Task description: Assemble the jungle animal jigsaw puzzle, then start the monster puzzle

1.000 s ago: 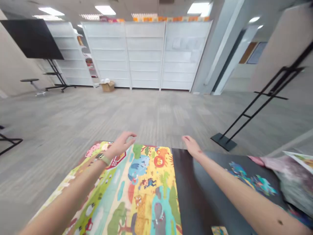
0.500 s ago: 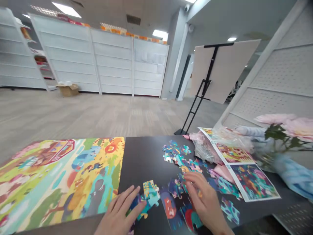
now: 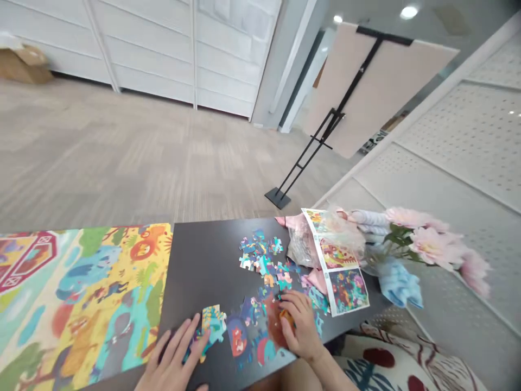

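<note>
Left hand (image 3: 175,358) flat, grip spread, on a small joined cluster (image 3: 212,321) at the worktop's (image 3: 203,260) near edge; right hand (image 3: 300,326) curled over loose pieces (image 3: 266,266), its grip I cannot tell; few patches joined, most pieces scattered; early stage, I judge.

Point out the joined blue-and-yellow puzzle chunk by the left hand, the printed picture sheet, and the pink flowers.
Blue-and-yellow cardboard puzzle chunk (image 3: 214,319), head view, on its middle.
Glossy printed paper picture sheet (image 3: 348,288), head view, on its lowest picture panel.
Pink flowers on green stems (image 3: 432,245), head view, on the middle bloom.
</note>
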Demonstrator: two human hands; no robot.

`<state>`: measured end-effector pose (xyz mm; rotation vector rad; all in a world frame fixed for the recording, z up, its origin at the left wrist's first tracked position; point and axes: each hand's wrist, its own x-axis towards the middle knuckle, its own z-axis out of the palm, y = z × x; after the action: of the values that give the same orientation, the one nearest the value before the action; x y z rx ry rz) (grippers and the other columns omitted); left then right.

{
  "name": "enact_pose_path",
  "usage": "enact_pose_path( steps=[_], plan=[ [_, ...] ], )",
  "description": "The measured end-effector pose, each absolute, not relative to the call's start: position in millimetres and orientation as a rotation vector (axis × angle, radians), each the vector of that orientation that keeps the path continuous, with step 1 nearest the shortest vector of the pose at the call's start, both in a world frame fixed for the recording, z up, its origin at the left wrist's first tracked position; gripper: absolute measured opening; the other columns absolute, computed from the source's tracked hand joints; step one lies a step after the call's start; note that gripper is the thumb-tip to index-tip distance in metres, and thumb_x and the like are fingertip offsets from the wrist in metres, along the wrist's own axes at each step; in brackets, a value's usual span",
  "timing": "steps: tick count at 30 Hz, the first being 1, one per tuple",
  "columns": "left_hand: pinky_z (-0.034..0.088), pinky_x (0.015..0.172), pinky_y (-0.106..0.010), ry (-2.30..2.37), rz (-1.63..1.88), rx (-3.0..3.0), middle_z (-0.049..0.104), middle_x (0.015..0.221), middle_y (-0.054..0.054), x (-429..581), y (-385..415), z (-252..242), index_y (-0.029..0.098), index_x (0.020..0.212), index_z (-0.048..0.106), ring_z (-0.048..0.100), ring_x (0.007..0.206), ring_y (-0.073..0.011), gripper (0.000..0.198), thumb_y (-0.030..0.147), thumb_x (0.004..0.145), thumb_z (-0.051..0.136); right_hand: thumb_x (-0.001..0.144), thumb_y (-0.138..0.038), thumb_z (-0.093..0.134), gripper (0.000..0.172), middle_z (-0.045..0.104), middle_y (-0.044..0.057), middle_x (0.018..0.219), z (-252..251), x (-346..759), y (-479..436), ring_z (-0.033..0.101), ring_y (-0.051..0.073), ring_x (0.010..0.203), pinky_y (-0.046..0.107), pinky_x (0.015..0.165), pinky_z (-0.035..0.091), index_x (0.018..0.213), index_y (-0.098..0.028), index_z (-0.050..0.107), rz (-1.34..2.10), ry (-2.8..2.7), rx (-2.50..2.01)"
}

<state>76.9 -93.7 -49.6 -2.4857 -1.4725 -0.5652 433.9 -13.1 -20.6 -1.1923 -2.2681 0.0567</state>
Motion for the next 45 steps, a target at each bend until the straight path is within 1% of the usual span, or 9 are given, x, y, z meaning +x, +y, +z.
enact_pose_path(
  steps=[5, 11, 14, 20, 26, 34, 37, 42, 45],
  plan=[
    [0.011, 0.122, -0.044, -1.446, -0.510, -2.588, 0.041, 0.162, -0.005, 71.3, -119.3, -11.3, 0.030, 0.152, 0.044, 0.039, 0.144, -0.0306, 0.068, 0.052, 0.090, 0.061, 0.085, -0.013, 0.051, 0.017, 0.070, 0.005, 0.095, -0.8, 442.8, -56.2, 0.063, 0.028, 0.105, 0.049, 0.091, 0.046, 0.094, -0.023, 0.062, 0.065, -2.234, -1.115],
    [0.026, 0.118, -0.055, -1.682, -0.497, -2.674, 0.029, 0.167, -0.007, 78.7, -131.1, -17.4, 0.030, 0.151, 0.043, 0.029, 0.149, -0.0345, 0.055, 0.049, 0.100, 0.052, 0.089, -0.015, 0.054, 0.012, 0.068, 0.005, 0.082, -12.9, 443.0, -66.1, 0.060, 0.026, 0.091, 0.044, 0.087, 0.044, 0.085, -0.023, 0.062, 0.014, -2.247, -0.950],
    [0.021, 0.120, -0.058, -1.714, -0.509, -2.705, 0.027, 0.167, -0.008, 79.6, -133.5, -11.5, 0.030, 0.153, 0.041, 0.025, 0.150, -0.0359, 0.056, 0.048, 0.100, 0.053, 0.093, -0.020, 0.049, 0.019, 0.066, 0.006, 0.079, -12.9, 434.3, -66.1, 0.057, 0.025, 0.084, 0.042, 0.086, 0.045, 0.079, -0.023, 0.062, 0.052, -2.258, -0.961],
    [0.028, 0.119, -0.055, -1.582, -0.389, -2.708, 0.030, 0.166, -0.011, 89.2, -137.9, 1.6, 0.025, 0.155, 0.037, 0.029, 0.150, -0.0336, 0.056, 0.040, 0.103, 0.048, 0.094, -0.018, 0.045, 0.024, 0.067, 0.006, 0.079, -9.1, 433.3, -65.8, 0.059, 0.023, 0.081, 0.039, 0.090, 0.045, 0.077, -0.022, 0.061, 0.049, -2.110, -0.933],
    [0.028, 0.119, -0.056, -1.438, -0.332, -2.777, 0.022, 0.169, -0.008, 91.8, -125.0, -1.7, 0.032, 0.161, 0.023, 0.025, 0.153, -0.0341, 0.064, 0.032, 0.101, 0.048, 0.096, -0.019, 0.045, 0.028, 0.064, 0.004, 0.073, -12.6, 431.3, -63.8, 0.057, 0.020, 0.075, 0.033, 0.077, 0.045, 0.072, -0.022, 0.059, 0.034, -2.103, -0.905],
    [0.032, 0.120, -0.046, -1.478, -0.335, -2.868, 0.039, 0.161, -0.005, 92.2, -129.4, 0.4, 0.031, 0.146, 0.048, 0.036, 0.148, -0.0271, 0.045, 0.027, 0.102, 0.044, 0.100, -0.020, 0.041, 0.028, 0.063, 0.004, 0.076, -11.9, 435.5, -58.1, 0.056, 0.021, 0.078, 0.035, 0.078, 0.045, 0.079, -0.021, 0.059, 0.129, -2.122, -0.918],
    [0.033, 0.119, -0.048, -1.547, -0.337, -2.804, 0.045, 0.155, -0.008, 96.6, -144.3, 1.4, 0.029, 0.142, 0.051, 0.039, 0.144, -0.0289, 0.042, 0.035, 0.101, 0.049, 0.099, -0.020, 0.043, 0.027, 0.062, 0.003, 0.074, -13.2, 436.0, -56.2, 0.056, 0.021, 0.077, 0.035, 0.075, 0.045, 0.077, -0.022, 0.058, 0.138, -2.112, -0.897],
    [0.023, 0.122, -0.055, -1.662, -0.360, -2.705, 0.039, 0.161, -0.007, 109.0, -163.1, -1.5, 0.031, 0.144, 0.049, 0.031, 0.149, -0.0331, 0.049, 0.050, 0.099, 0.053, 0.098, -0.022, 0.045, 0.026, 0.064, 0.004, 0.077, -10.2, 439.3, -54.5, 0.058, 0.022, 0.079, 0.036, 0.075, 0.046, 0.077, -0.022, 0.061, 0.135, -2.158, -0.830],
    [0.024, 0.121, -0.054, -1.749, -0.429, -2.629, 0.037, 0.163, -0.005, 120.5, -169.4, -6.6, 0.031, 0.144, 0.049, 0.033, 0.149, -0.0325, 0.047, 0.051, 0.101, 0.050, 0.097, -0.022, 0.045, 0.026, 0.067, 0.006, 0.081, -1.5, 432.9, -65.0, 0.060, 0.023, 0.083, 0.038, 0.079, 0.049, 0.081, -0.021, 0.065, 0.128, -2.270, -0.746]
  ],
)
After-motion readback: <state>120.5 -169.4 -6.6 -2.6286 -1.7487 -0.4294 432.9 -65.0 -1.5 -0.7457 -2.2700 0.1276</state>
